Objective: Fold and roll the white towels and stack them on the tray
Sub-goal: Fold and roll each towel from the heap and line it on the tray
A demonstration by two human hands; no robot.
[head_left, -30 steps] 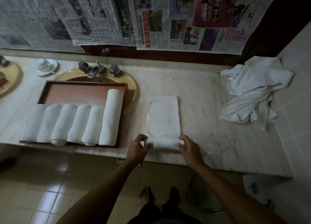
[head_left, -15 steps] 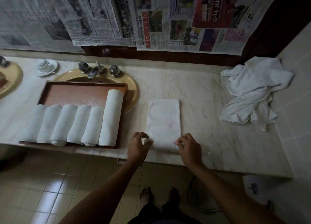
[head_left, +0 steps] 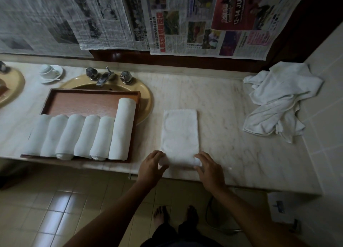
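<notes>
A folded white towel (head_left: 180,133) lies as a long strip on the marble counter, its near end rolled up a little. My left hand (head_left: 151,167) grips the left end of that small roll and my right hand (head_left: 208,169) grips its right end, fingers curled over the cloth. To the left, a brown wooden tray (head_left: 89,103) holds several rolled white towels (head_left: 79,135) side by side along its near half. A heap of unfolded white towels (head_left: 278,102) sits at the far right of the counter.
The tray rests partly over a yellow sink (head_left: 146,98) with a metal tap (head_left: 103,78). A white cup on a saucer (head_left: 50,73) stands at the back left. Newspaper sheets (head_left: 167,20) hang along the back wall. The counter's front edge (head_left: 250,185) runs just below my hands.
The strip has grown shorter as its near end was rolled away from me. Both hands stay at the ends of the roll with only small shifts.
</notes>
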